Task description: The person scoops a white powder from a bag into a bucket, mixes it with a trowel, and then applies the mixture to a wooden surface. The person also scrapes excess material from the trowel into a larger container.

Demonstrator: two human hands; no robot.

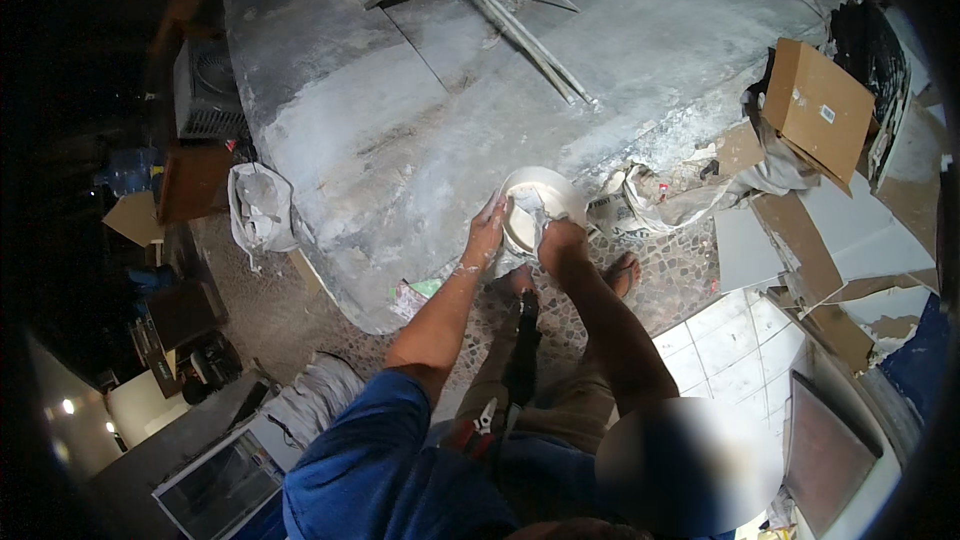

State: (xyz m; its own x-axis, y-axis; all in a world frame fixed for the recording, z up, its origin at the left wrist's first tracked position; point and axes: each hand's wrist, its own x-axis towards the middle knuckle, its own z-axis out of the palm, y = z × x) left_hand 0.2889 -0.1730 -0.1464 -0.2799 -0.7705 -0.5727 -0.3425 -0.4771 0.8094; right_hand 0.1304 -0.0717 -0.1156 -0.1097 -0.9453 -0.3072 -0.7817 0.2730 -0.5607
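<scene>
One hand, the left hand (pixel 487 230), is partly curled, gripping the left side of a round white tub (pixel 563 190). The right hand (pixel 563 243) is curled at the tub's right side; what it grips cannot be determined. The tub is located in front of the feet. Right: white sack (pixel 683 217), then cardboard box (pixel 820 105). Beyond: thin pale poles (pixel 500 17) on the grey surface (pixel 400 190).
</scene>
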